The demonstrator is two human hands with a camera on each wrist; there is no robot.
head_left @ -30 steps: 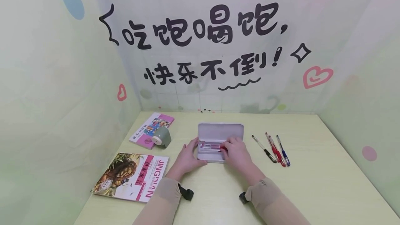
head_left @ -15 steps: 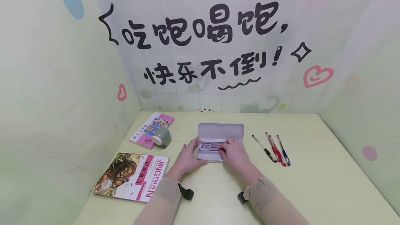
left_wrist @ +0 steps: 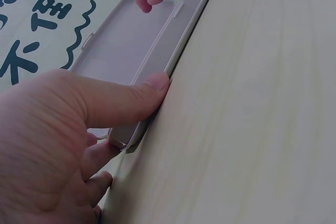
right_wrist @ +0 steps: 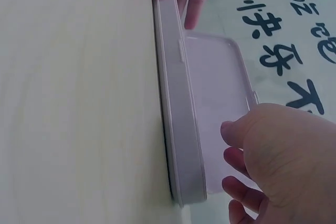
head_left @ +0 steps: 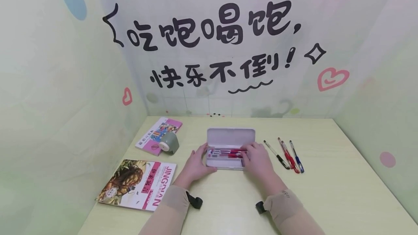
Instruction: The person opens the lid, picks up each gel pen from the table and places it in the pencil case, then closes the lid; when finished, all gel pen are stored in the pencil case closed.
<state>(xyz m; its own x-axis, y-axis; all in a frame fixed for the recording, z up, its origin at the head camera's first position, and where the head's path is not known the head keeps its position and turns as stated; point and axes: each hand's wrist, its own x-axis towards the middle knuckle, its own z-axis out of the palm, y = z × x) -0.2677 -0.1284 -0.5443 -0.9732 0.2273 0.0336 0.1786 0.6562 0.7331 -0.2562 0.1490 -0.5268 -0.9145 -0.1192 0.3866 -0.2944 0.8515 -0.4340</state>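
A pale lilac pencil case [head_left: 223, 163] lies on the table with its lid [head_left: 230, 137] raised. Several pens [head_left: 230, 153], some with red parts, lie inside it. My left hand [head_left: 195, 164] grips the case's left end; in the left wrist view the thumb [left_wrist: 142, 98] presses its front wall. Over the right end hovers my right hand [head_left: 256, 159], fingers loosely bent beside the pens' ends. In the right wrist view nothing shows between the right hand's fingers [right_wrist: 239, 161]. The case walls hide the pens in both wrist views.
Right of the case lie a black pen [head_left: 277, 155], red pens [head_left: 286, 155] and a blue pen [head_left: 297, 157]. At left are a lion-covered book [head_left: 134, 186] and a pink-and-white book [head_left: 151, 137], with a grey-green rounded object [head_left: 171, 142] by it.
My right hand has shifted right along the case, exposing more of the pens, which now lie in the compartment. My left hand keeps its hold on the left end.
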